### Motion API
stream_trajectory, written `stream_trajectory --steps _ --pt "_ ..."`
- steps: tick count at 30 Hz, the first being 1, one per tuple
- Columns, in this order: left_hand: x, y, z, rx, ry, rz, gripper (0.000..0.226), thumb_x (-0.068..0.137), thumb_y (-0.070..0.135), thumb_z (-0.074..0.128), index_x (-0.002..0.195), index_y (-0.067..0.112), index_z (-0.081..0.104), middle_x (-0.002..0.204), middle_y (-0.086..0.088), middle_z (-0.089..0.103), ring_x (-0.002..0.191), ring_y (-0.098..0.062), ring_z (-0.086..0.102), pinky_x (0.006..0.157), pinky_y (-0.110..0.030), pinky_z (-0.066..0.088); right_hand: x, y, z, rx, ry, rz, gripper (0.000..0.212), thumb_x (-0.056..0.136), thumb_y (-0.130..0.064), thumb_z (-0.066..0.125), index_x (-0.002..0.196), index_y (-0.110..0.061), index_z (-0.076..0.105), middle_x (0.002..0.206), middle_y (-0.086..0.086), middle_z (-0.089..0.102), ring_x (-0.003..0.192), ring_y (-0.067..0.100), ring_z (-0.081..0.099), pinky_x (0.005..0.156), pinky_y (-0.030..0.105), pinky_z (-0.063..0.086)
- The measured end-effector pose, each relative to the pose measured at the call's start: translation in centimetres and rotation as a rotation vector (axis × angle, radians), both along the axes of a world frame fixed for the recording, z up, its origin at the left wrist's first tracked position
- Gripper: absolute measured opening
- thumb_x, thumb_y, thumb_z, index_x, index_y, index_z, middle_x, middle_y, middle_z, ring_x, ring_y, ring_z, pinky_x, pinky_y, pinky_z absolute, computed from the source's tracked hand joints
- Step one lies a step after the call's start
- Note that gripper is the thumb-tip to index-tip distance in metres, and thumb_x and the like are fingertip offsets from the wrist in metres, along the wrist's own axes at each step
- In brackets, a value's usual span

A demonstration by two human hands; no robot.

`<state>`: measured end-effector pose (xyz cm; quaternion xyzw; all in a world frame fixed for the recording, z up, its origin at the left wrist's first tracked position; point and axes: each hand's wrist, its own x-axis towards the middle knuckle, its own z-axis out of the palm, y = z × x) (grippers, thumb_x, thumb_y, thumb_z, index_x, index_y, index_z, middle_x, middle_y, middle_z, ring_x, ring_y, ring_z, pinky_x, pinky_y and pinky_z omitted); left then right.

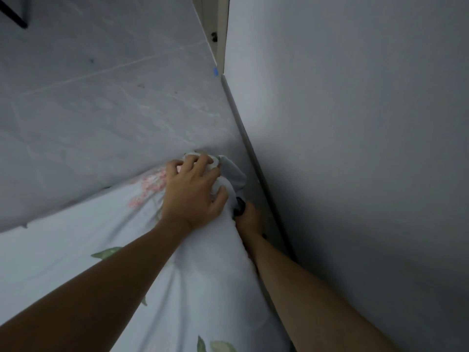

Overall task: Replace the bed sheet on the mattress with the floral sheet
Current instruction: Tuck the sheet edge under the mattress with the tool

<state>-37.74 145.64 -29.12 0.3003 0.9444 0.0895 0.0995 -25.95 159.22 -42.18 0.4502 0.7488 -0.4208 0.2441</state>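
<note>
The floral sheet [83, 240], pale blue with pink flowers and green leaves, covers the mattress from the lower left up to its far corner. My left hand [194, 193] lies on top of that corner, fingers curled into bunched sheet fabric. My right hand [247, 217] reaches down the side of the mattress by the wall, just below the corner; its fingers are hidden behind the sheet edge, and something small and dark shows at its knuckles. The mattress itself is hidden under the sheet.
A grey tiled floor [101, 97] spreads beyond the mattress. A plain grey wall [355, 148] stands close on the right, with a skirting strip [251, 148] along its base. A door frame [218, 34] rises at the top. The gap between mattress and wall is narrow.
</note>
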Motion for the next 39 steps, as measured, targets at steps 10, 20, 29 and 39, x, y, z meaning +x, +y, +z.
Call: stream_trajectory --steps 10,20,29,39 --pt "-0.2 0.5 3.2 -0.030 0.043 0.007 0.035 0.090 0.047 0.048 0.098 0.019 0.068 0.099 -0.003 0.060 0.094 -0.026 0.053 0.083 -0.043 0.035 -0.5 1.2 3.2 -0.102 0.108 0.101 0.039 0.083 -0.031 0.065 0.119 -0.017 0.059 0.121 0.006 0.063 0.109 0.026 0.062 0.095 0.044 0.055" --pt "-8.1 2.4 3.4 -0.237 -0.627 0.040 0.033 0.098 0.058 0.048 0.103 0.033 0.069 0.117 0.000 0.066 0.103 -0.023 0.059 0.087 -0.039 0.048 -5.3 2.1 1.2 -0.293 0.234 0.168 0.010 0.080 -0.018 0.071 0.089 -0.019 0.070 0.090 0.002 0.072 0.083 0.021 0.067 0.073 0.036 0.055" --pt "-3.9 -0.6 5.7 -0.239 -0.283 0.146 0.065 0.095 0.075 0.032 0.126 0.027 0.065 0.124 -0.001 0.061 0.117 -0.024 0.053 0.085 -0.041 0.049 -6.4 4.6 5.5 -0.042 0.151 0.168 0.044 0.102 -0.037 0.055 0.129 -0.003 0.061 0.131 0.017 0.055 0.123 0.033 0.055 0.097 0.038 0.049" --pt "-3.4 -0.1 7.5 -0.216 -0.207 0.287 0.048 0.089 0.068 0.046 0.094 0.028 0.071 0.096 0.002 0.067 0.085 -0.020 0.057 0.069 -0.032 0.039 -5.5 5.8 9.9 -0.266 0.468 -0.371 0.024 0.107 -0.025 0.055 0.111 -0.010 0.074 0.102 0.012 0.076 0.094 0.026 0.074 0.081 0.040 0.064"
